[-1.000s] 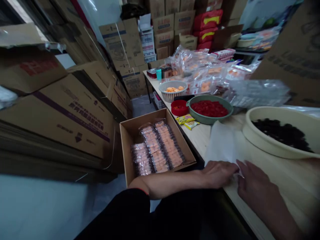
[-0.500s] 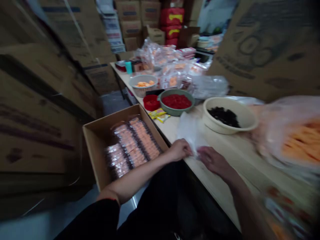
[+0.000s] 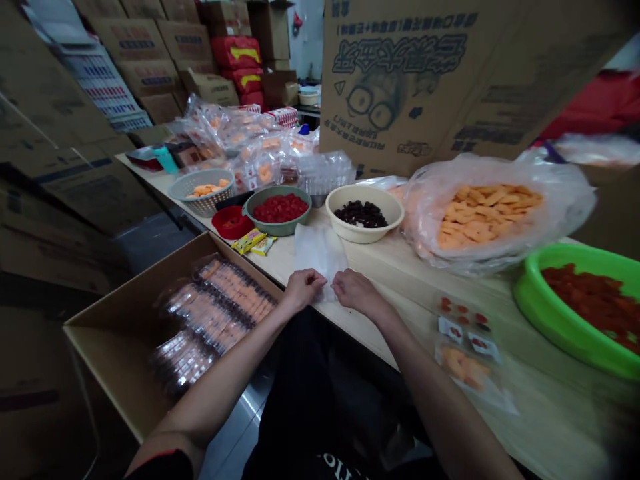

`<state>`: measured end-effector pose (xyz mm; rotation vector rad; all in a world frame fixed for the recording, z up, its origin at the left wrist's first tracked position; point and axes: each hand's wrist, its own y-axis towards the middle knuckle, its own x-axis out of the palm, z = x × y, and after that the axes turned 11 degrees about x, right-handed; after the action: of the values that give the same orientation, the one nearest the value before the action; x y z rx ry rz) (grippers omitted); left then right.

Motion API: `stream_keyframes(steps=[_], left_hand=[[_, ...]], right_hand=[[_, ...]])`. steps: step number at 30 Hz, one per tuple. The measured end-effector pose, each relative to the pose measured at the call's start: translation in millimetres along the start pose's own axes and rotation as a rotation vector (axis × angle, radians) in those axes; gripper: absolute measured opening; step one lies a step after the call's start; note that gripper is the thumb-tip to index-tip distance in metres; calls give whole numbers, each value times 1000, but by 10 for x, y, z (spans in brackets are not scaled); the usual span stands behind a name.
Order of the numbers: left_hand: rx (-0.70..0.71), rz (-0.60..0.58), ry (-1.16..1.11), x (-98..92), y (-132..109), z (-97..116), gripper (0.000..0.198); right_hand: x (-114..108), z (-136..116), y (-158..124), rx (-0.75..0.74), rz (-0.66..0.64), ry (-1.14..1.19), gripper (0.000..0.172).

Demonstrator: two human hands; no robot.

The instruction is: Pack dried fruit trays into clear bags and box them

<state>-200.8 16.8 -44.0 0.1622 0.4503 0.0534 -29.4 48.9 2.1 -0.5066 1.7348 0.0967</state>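
Clear plastic bags [image 3: 320, 250] lie flat near the table's front edge, apparently in a thin stack. My left hand [image 3: 303, 289] pinches the near edge of the plastic from the left. From the right, my right hand [image 3: 354, 289] pinches the same edge, its fingertips close to the left ones. Just behind the bags stand a cream bowl [image 3: 345, 227] of dark pieces and a grey-green bowl [image 3: 280, 229] of red pieces. Small yellow packets [image 3: 249, 241] lie left of the bags, beside a small red bowl [image 3: 230, 230].
An open carton [image 3: 117, 293] holding packed trays stands at the table's left edge. At the right are a big plastic bag [image 3: 425, 233] of orange pieces, a green basin [image 3: 550, 327] and a filled flat packet [image 3: 463, 363]. A large carton [image 3: 395, 133] stands behind.
The view has swung to the right, bringing the green basin into sight. Both hands stay at the near edge of the clear bags, with the fingertips now closer together.
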Motion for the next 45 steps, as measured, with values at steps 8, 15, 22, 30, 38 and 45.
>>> stream_keyframes(steps=[8,15,22,30,38,45], left_hand=[[628,-13,584,47,-389,-54,24],[836,-87,346,1032,-401,169,52],[604,-372,247,1848,-341,622,37],[737,-160,195,1566,-197,619,21],[1029,-151,338,1044,73,725,30],[1142,-278,268,1223,-32,900,30]], right_hand=[[110,100,-373,116,208,-49,36],[-6,1241,-1309,514,389,134,29],[7,2113,-1556,1161,340,570,44],[115,1997,-1429,958,287,1176,8],[-55,2090,-2121,723,189,1750,29],[-30,1322,-2227,296,-454,1857,45]])
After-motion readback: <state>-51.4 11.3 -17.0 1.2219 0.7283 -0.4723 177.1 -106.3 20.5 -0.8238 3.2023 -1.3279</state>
